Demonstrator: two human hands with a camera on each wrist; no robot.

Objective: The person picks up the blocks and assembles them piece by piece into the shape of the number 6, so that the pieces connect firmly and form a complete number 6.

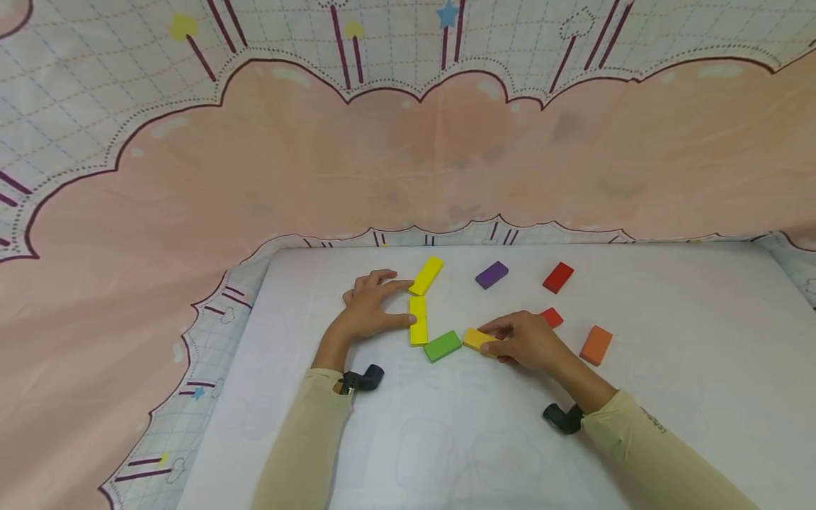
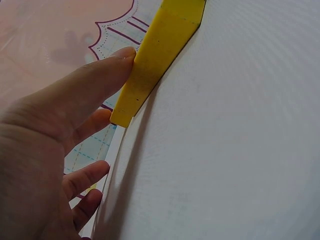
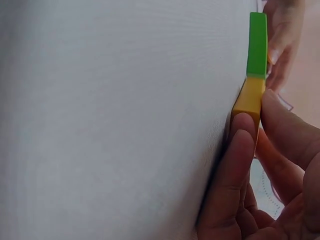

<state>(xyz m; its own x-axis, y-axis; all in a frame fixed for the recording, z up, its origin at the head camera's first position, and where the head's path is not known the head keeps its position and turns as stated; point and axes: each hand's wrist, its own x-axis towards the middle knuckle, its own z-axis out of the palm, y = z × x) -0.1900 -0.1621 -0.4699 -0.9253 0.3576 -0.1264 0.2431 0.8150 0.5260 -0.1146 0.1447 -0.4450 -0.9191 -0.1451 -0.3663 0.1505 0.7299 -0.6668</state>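
Two yellow blocks (image 1: 426,276) lie end to end near my left hand (image 1: 371,312). Its thumb touches the side of the nearer one, and its index fingertip reaches the farther one; the other fingers are spread loosely. In the left wrist view, the thumb rests along a yellow block (image 2: 155,55). A green block (image 1: 443,346) lies at an angle by the near end of the yellow pair. My right hand (image 1: 525,341) pinches an amber block (image 1: 474,339) beside the green one. The right wrist view shows the amber block (image 3: 250,95) close against the green block's end.
Beyond the right hand lie a purple block (image 1: 491,275) and a red block (image 1: 557,278). A second red block (image 1: 553,317) is partly hidden behind that hand, with an orange block (image 1: 596,345) to its right. All sit on a white tabletop (image 1: 688,368), with a patterned cloth (image 1: 382,163) behind.
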